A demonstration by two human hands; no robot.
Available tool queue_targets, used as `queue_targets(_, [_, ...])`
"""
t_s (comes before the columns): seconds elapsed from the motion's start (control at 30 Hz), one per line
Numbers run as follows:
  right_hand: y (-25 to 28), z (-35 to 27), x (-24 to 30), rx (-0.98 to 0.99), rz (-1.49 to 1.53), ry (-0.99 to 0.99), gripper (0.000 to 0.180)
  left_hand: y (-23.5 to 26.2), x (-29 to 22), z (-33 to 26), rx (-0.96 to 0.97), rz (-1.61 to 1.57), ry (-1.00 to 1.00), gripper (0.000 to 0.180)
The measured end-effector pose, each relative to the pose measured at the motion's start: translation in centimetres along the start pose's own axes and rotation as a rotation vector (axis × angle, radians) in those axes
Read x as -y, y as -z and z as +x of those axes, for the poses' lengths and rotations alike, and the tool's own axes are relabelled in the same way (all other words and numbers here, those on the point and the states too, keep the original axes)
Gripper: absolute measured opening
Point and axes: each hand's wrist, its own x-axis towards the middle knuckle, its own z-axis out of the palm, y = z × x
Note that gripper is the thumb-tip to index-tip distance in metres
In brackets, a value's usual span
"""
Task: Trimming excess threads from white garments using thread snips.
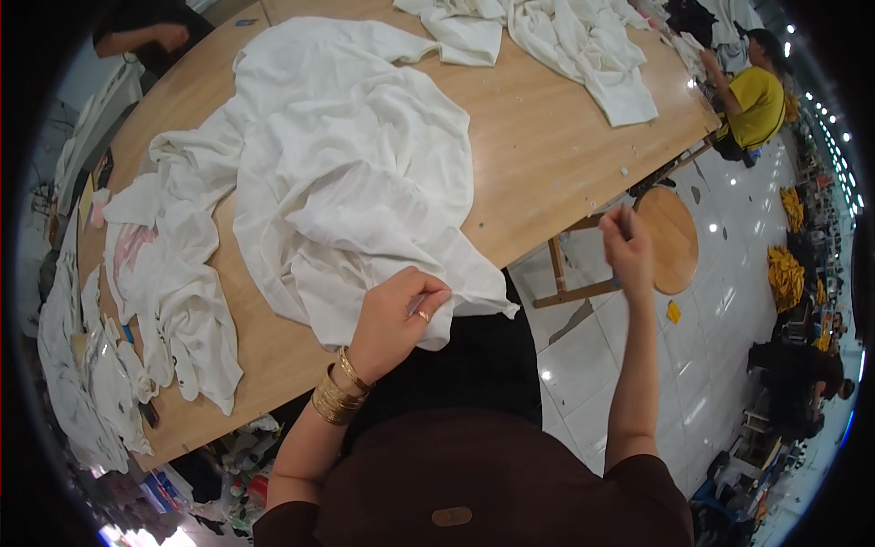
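Note:
A white garment (pixel 355 128) lies rumpled across the wooden table in front of me, its sleeves spread to the sides. My left hand (pixel 396 314), with gold bracelets at the wrist, pinches the garment's near edge between thumb and fingers. A pointed corner of the cloth sticks out to the right of that pinch, over the table's edge. Away from the cloth, my right hand (pixel 629 255) is raised above the floor, its fingers closed. Something small and dark shows in its grip, too blurred to name.
More white garments (pixel 583 55) lie at the table's (pixel 538 137) far side, others at the left. A round wooden stool (pixel 670 239) stands right of the table. One person in yellow (pixel 756 100) is at the far right; another person's arm (pixel 146 41) shows at the far left.

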Motion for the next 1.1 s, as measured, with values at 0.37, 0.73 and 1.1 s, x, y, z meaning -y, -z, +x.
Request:
queue_targets(0.37, [-7.6,-5.5,7.5,0.282,-0.222,0.273,0.014,0.5,-0.1,-0.2,0.085,-0.295,0.149,0.013])
queue_targets(0.73, [-8.8,-5.1,5.6,0.546,0.317,-0.012,0.013,3.4,0.5,0.5,0.19,-0.166,0.127,0.017])
queue_targets(1.1, [-8.3,-5.0,6.9,0.478,0.322,-0.258,0.014,2.4,0.8,0.5,0.18,-0.321,0.128,0.016])
